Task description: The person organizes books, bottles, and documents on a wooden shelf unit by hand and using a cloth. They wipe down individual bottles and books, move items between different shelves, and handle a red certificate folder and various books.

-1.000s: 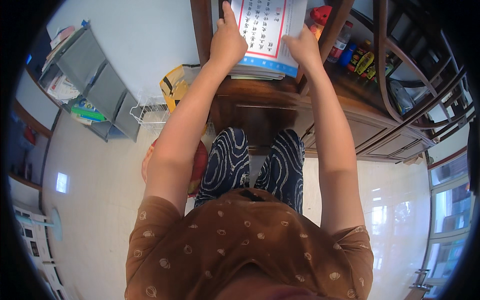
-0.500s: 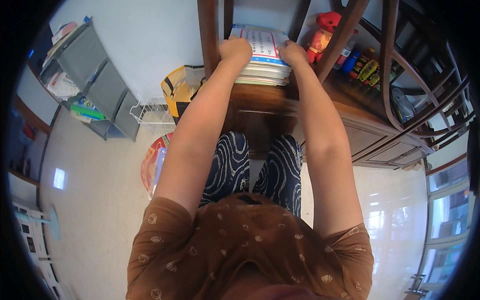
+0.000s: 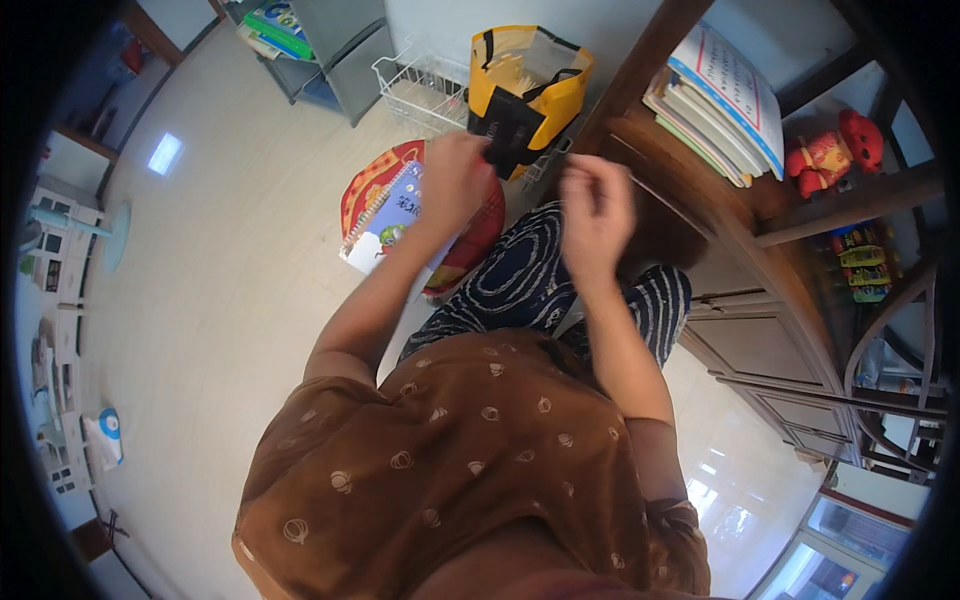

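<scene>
The right hand (image 3: 597, 215) hangs loosely open and bare, the left hand (image 3: 455, 185), its grip impossible to tell, has swung over the purple-and-white spiral notebook (image 3: 388, 222) on the round red seat (image 3: 357, 195), and the blue-edged book stack (image 3: 715, 95), now released, rests unevenly on the wooden shelf (image 3: 625, 130).

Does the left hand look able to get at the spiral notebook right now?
Probably yes: the left hand overlaps the spiral notebook in this view, and I see no other object lying on it. Whether they touch, I can't tell.
</scene>
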Demonstrator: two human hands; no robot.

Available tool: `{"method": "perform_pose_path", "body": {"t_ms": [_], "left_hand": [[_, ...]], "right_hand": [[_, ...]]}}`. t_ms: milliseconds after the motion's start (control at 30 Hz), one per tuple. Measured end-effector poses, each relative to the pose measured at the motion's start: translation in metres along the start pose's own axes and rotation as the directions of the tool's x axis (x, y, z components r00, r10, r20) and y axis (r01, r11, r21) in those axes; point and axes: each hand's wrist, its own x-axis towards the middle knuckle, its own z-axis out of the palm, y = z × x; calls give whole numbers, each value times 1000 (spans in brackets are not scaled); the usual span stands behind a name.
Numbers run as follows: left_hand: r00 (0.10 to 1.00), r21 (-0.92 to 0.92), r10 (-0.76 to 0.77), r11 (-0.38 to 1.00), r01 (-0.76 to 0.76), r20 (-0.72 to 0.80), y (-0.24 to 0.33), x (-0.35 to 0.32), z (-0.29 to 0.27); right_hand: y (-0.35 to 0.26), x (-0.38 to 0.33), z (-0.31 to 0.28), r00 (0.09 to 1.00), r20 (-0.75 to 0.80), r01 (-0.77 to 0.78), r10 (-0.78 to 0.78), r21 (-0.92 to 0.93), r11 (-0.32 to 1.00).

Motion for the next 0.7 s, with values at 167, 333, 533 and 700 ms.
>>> {"method": "perform_pose_path", "body": {"t_ms": [167, 333, 533, 700], "left_hand": [[639, 625, -717, 641, 446, 279, -142, -77, -43], [476, 528, -782, 623, 576, 403, -159, -104, -53], [229, 114, -749, 376, 919, 622, -172, -103, -58], [350, -391, -563, 51, 919, 749, -147, -101, -71]], "right_hand": [[72, -66, 105, 298, 611, -954, 733, 156, 258], [97, -112, 146, -15, 510, -997, 860, 59, -52], [120, -108, 143, -97, 473, -979, 876, 113, -169], [131, -105, 149, 193, 471, -948, 861, 314, 40]]}}
